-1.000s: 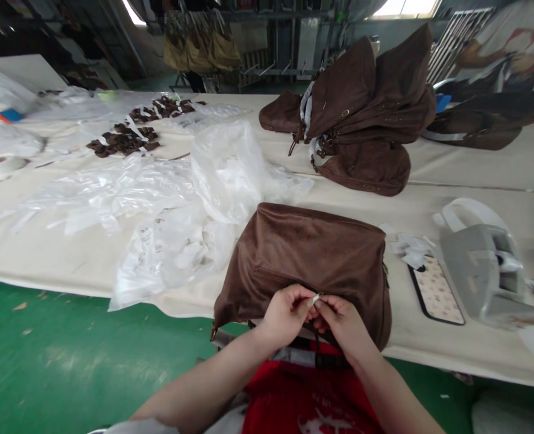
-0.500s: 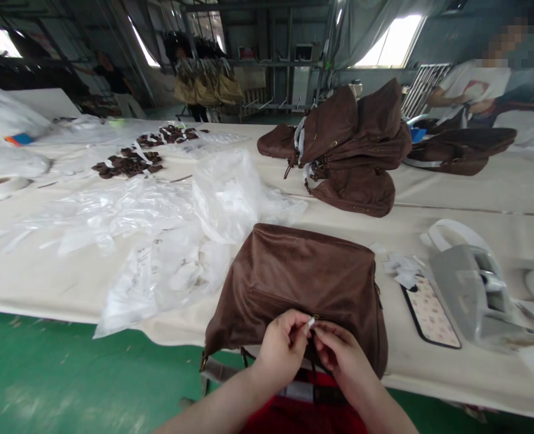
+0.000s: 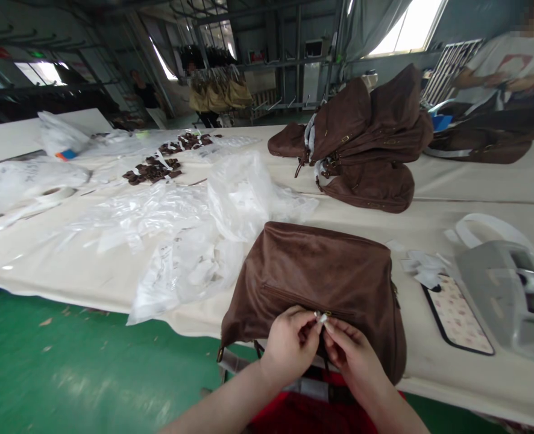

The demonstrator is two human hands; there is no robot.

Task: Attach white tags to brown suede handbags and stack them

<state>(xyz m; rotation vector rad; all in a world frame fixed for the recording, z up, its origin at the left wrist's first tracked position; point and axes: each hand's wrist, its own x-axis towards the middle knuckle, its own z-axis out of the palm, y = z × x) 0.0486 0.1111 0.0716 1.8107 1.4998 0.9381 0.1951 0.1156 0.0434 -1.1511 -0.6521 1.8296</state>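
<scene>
A brown leather bag [image 3: 321, 259] lies on the near edge of the table, its zipped pocket facing up. Over its lower part, my left hand [image 3: 294, 337] and my right hand [image 3: 346, 343] meet with fingertips pinched together. Between them shows a small white piece [image 3: 323, 318], beside the pocket's zip end; its exact kind is too small to make out. Both hands are closed on this piece. A strap wrapped in grey-white covering [image 3: 235, 360] hangs from the bag's lower left corner, below the table edge.
Clear plastic bags [image 3: 190, 271] spread to the left. More brown bags [image 3: 361, 132] are piled at the back. A patterned phone [image 3: 459, 316], paper scraps [image 3: 425, 268] and a grey tape dispenser [image 3: 506, 289] sit at right. Another person [image 3: 511, 66] stands across the table.
The camera view has swung left, so everything sits further right in the picture. Both hands stay pinched at the same spot on the bag, the fingers shifting slightly around the white piece.
</scene>
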